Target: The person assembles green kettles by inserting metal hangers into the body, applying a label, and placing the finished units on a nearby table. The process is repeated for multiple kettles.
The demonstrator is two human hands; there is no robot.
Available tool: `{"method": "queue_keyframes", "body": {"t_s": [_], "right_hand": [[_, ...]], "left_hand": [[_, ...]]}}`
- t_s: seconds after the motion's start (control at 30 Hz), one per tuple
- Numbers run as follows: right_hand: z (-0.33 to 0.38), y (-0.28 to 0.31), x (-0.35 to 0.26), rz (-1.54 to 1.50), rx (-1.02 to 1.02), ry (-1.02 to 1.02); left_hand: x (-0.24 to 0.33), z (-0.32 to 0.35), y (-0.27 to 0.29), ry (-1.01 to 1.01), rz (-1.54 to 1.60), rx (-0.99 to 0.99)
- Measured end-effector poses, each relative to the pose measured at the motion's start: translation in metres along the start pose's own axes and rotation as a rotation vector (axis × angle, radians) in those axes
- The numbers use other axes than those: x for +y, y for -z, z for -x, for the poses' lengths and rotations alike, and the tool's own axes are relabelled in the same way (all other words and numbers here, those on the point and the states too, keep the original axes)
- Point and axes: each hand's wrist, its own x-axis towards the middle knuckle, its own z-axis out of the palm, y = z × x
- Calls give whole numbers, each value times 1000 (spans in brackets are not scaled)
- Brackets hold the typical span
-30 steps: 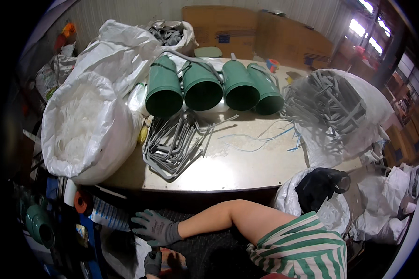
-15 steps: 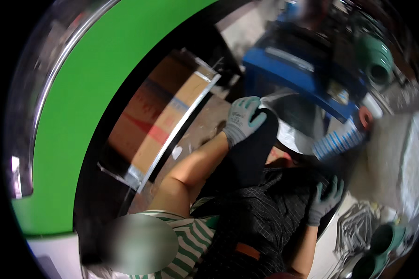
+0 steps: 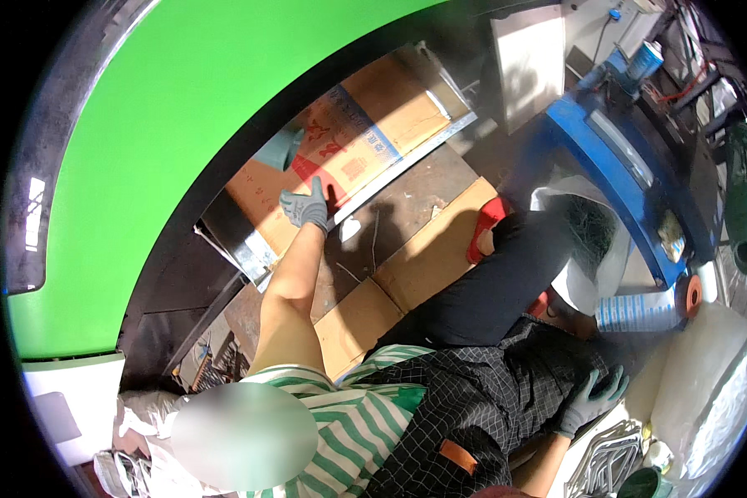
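Observation:
My left hand (image 3: 305,206), in a grey-green glove, reaches over a cardboard-lined tray (image 3: 353,145), fingers apart and holding nothing. Just beyond its fingertips is a grey-green, cup-like cylinder (image 3: 280,149), blurred, above the cardboard; whether it touches the cardboard I cannot tell. My right hand (image 3: 591,404), gloved the same way, lies by the side of my dark checked apron (image 3: 473,390), its fingers spread and empty.
A green machine panel (image 3: 183,100) curves over the tray. Flattened cardboard (image 3: 349,326) lies on the floor by my legs. To the right are a white sack (image 3: 578,286) with dark green stringy material, a blue machine frame (image 3: 577,133), a blue-striped roll (image 3: 639,313) and bent metal pieces (image 3: 606,456).
My left hand has left my knee and reached out over the tray. The cup-like cylinder now shows there. My right hand stays by the apron. The view has shifted.

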Motion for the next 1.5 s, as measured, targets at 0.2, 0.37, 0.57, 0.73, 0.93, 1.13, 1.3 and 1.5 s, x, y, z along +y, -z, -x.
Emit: {"method": "queue_keyframes", "body": {"t_s": [0.2,0.37,0.57,0.73,0.93,1.13,1.3,1.5], "right_hand": [[-3,8,-8,-20,-50,-16],[2,7,-1,-108,-80,-169],[10,8,37,8,-73,-87],[1,-13,54,-120,-153,-172],[-23,30,-65,-241,48,-26],[-73,37,-144,-707,-33,103],[-105,117,-124,-1417,-224,-85],[-90,194,-91,-1429,285,-386]], "left_hand": [[-54,-71,-9,396,62,76],[-106,-123,-24,711,60,-87],[-157,-114,-40,923,266,-37],[-203,-142,-27,451,1214,-539],[-13,-4,73,338,1473,-1414],[92,127,138,385,1149,-1859],[201,272,218,-743,858,-1822],[206,407,185,-1732,961,-500]]}}
